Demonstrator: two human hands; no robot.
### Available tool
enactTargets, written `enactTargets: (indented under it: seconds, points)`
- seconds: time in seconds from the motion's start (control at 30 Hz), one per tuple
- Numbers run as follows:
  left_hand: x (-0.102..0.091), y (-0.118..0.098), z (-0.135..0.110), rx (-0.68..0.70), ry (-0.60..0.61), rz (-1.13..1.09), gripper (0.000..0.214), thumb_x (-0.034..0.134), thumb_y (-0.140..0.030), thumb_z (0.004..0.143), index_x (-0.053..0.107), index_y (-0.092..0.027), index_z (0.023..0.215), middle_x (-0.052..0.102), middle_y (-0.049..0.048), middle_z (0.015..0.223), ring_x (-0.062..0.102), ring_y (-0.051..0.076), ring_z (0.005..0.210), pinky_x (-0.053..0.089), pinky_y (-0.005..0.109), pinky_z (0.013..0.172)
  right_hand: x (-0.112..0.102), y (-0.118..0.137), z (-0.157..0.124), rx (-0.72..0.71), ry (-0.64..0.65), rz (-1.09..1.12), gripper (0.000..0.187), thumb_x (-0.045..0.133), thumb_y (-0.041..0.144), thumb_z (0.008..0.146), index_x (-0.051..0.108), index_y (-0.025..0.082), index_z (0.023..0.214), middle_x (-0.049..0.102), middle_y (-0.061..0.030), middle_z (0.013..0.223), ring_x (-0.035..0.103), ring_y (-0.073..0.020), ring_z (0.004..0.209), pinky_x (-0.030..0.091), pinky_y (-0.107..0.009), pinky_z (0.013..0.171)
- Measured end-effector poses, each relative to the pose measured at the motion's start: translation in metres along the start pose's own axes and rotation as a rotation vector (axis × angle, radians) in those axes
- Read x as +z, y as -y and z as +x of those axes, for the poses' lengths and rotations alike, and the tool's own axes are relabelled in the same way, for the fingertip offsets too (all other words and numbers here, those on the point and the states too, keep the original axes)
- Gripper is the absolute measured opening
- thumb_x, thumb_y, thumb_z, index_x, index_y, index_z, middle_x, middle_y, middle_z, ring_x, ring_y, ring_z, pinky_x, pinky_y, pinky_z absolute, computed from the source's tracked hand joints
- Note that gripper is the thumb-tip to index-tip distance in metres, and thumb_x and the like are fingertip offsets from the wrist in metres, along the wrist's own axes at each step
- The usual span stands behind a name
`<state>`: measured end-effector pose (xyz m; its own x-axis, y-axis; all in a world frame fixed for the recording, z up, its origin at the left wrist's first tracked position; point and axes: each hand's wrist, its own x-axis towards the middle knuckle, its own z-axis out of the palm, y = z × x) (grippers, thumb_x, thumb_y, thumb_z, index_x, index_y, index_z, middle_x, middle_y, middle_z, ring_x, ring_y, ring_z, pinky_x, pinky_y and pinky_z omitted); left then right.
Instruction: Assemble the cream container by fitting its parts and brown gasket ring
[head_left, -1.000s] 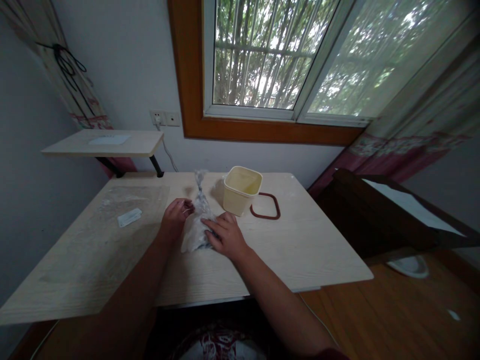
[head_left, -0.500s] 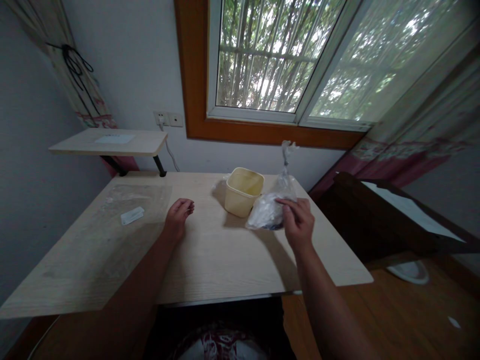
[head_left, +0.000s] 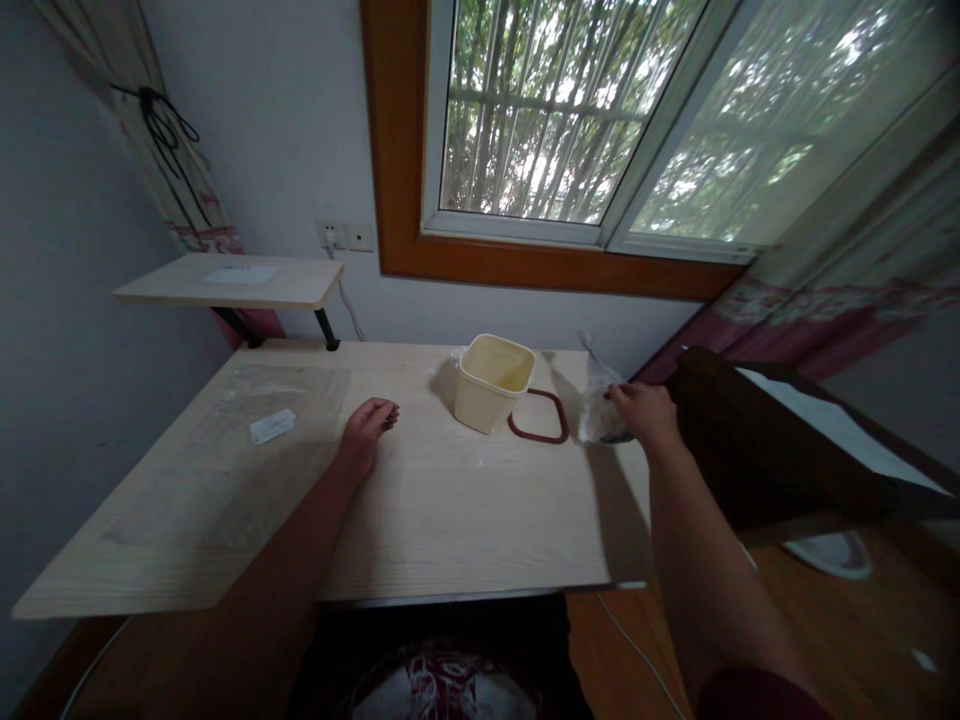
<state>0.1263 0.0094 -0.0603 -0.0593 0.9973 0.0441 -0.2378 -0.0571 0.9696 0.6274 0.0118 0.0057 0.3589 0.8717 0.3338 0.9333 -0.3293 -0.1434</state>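
Observation:
My right hand (head_left: 643, 415) grips a clear plastic bag (head_left: 601, 415) at the right side of the wooden-look table (head_left: 465, 530). The bag's twisted neck points up and away, and its contents are hard to make out. My left hand (head_left: 367, 432) rests empty on the tabletop, fingers loosely curled, near a clear plastic sheet (head_left: 217, 400). A small white packet (head_left: 272, 426) lies on that sheet. Between my hands stand a cream plastic tub (head_left: 489, 392) and a dark red rubber gasket loop (head_left: 537, 432), the loop just left of the bag.
A dark wooden piece of furniture (head_left: 739, 430) with a white top juts in beside the table's right edge. A small wall shelf (head_left: 232, 280) sits above the far left corner, below a wall socket (head_left: 328, 233). The wooden floor (head_left: 810, 640) lies beyond the table's near right edge.
My right hand has carried the bag to the right, past the gasket loop, and lowered it. My left hand has barely moved. The view has shifted slightly.

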Motion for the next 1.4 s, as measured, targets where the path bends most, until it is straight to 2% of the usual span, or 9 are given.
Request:
enactTargets:
  seconds: [0.13, 0.4, 0.6, 0.73, 0.9, 1.0, 1.13, 1.27, 1.4]
  points:
    - [0.000, 0.000, 0.000, -0.010, -0.003, 0.019, 0.025, 0.073, -0.043, 0.079, 0.069, -0.019, 0.083, 0.067, 0.0047, 0.086, 0.061, 0.017, 0.080, 0.047, 0.029, 0.076, 0.021, 0.008, 0.004, 0.002, 0.038, -0.058, 0.040, 0.051, 0.042, 0.093, 0.078, 0.024, 0.114, 0.069, -0.0142, 0.126, 0.060, -0.0327, 0.108, 0.045, -0.044, 0.090]
    - [0.002, -0.005, -0.003, -0.029, -0.004, 0.042, 0.025, 0.072, -0.042, 0.079, 0.068, -0.018, 0.083, 0.066, 0.0044, 0.085, 0.060, 0.017, 0.081, 0.046, 0.028, 0.077, 0.046, 0.020, -0.013, -0.065, -0.326, 0.019, 0.042, 0.053, 0.032, 0.093, 0.069, 0.015, 0.128, 0.053, -0.0209, 0.146, 0.046, -0.0332, 0.129, 0.030, -0.052, 0.108]
    - [0.000, 0.001, 0.001, -0.031, 0.006, 0.064, 0.029, 0.073, -0.045, 0.077, 0.068, -0.017, 0.083, 0.066, 0.0042, 0.084, 0.060, 0.016, 0.080, 0.046, 0.029, 0.077, 0.053, 0.033, -0.027, -0.209, -0.289, 0.032, 0.038, 0.047, 0.028, 0.098, 0.067, 0.011, 0.126, 0.059, -0.0219, 0.140, 0.042, -0.0308, 0.135, 0.016, -0.051, 0.115]
    - [-0.001, 0.004, 0.003, -0.029, 0.037, 0.080, 0.029, 0.072, -0.045, 0.078, 0.069, -0.017, 0.083, 0.065, 0.0036, 0.083, 0.060, 0.016, 0.080, 0.046, 0.028, 0.077, 0.049, 0.043, -0.036, -0.261, -0.311, 0.107, 0.036, 0.047, 0.027, 0.098, 0.066, 0.012, 0.125, 0.061, -0.0194, 0.138, 0.045, -0.0302, 0.134, 0.022, -0.051, 0.114]
    - [-0.002, 0.003, 0.002, -0.032, 0.041, 0.090, 0.029, 0.072, -0.045, 0.079, 0.069, -0.017, 0.083, 0.065, 0.0035, 0.081, 0.059, 0.015, 0.079, 0.046, 0.028, 0.076, 0.035, 0.064, -0.063, -0.408, -0.419, 0.371, 0.028, 0.051, 0.027, 0.097, 0.070, 0.019, 0.115, 0.069, -0.0130, 0.122, 0.059, -0.0273, 0.114, 0.042, -0.046, 0.104]
    - [-0.002, 0.004, 0.003, -0.027, 0.045, 0.106, 0.030, 0.071, -0.046, 0.078, 0.069, -0.017, 0.084, 0.066, 0.0039, 0.082, 0.059, 0.016, 0.079, 0.046, 0.028, 0.076, 0.032, 0.079, -0.089, -0.503, -0.393, 0.468, 0.022, 0.056, 0.026, 0.095, 0.072, 0.021, 0.108, 0.070, -0.0108, 0.108, 0.063, -0.0270, 0.103, 0.049, -0.044, 0.095]
    - [-0.002, 0.005, 0.002, -0.025, 0.045, 0.122, 0.031, 0.071, -0.047, 0.078, 0.069, -0.017, 0.084, 0.066, 0.0041, 0.082, 0.060, 0.016, 0.078, 0.047, 0.029, 0.076, 0.036, 0.098, -0.115, -0.656, -0.227, 0.572, 0.019, 0.058, 0.025, 0.094, 0.073, 0.023, 0.105, 0.068, -0.0096, 0.097, 0.065, -0.0227, 0.087, 0.054, -0.035, 0.078]
    - [-0.001, 0.004, 0.001, -0.025, 0.042, 0.138, 0.030, 0.070, -0.047, 0.078, 0.069, -0.017, 0.084, 0.066, 0.0046, 0.082, 0.060, 0.017, 0.078, 0.047, 0.030, 0.076, 0.042, 0.108, -0.121, -0.794, -0.078, 0.526, 0.020, 0.059, 0.027, 0.094, 0.073, 0.023, 0.106, 0.068, -0.0098, 0.095, 0.065, -0.0227, 0.083, 0.053, -0.034, 0.073]
    - [0.000, 0.001, -0.001, -0.012, 0.054, 0.188, 0.031, 0.069, -0.047, 0.079, 0.070, -0.017, 0.085, 0.067, 0.0053, 0.083, 0.061, 0.017, 0.079, 0.048, 0.031, 0.077, 0.043, 0.110, -0.122, -0.802, -0.031, 0.512, 0.022, 0.056, 0.025, 0.095, 0.073, 0.021, 0.108, 0.067, -0.0103, 0.095, 0.065, -0.0229, 0.084, 0.053, -0.035, 0.074]
